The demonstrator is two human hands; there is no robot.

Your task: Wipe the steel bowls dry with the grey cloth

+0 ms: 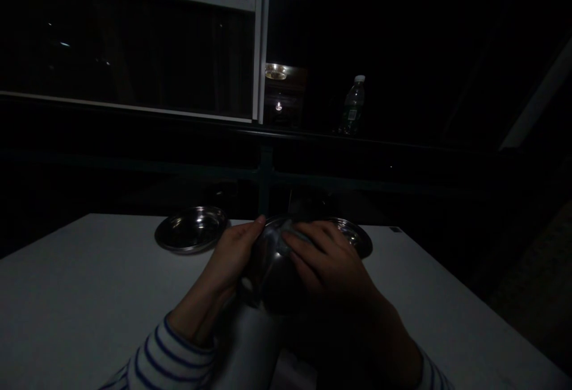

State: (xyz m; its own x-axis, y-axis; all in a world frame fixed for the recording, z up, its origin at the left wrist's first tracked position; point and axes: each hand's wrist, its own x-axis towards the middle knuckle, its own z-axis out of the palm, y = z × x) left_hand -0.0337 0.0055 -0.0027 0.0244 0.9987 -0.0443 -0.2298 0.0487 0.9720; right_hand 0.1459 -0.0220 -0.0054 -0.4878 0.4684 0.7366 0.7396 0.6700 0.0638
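A shiny metal bowl or dish [272, 277] is held up, tilted, above the white table. My left hand [232, 253] is closed on its left edge, thumb on top. Pressed against its surface is my right hand [333, 259], with fingers curled over a small greyish cloth or pad [291, 240]; the dark makes its exact kind hard to tell. A round metal dish [190, 232] rests on the table beyond my left hand. Another metal dish [363, 242] lies behind my right hand, which partly hides it.
The white table [89, 283] spreads out on both sides of my hands. A pale object [292, 373] shows at the bottom edge, too dim to name. Behind the table are a white window frame [259, 44] and a plastic bottle [353, 107] on a dark ledge.
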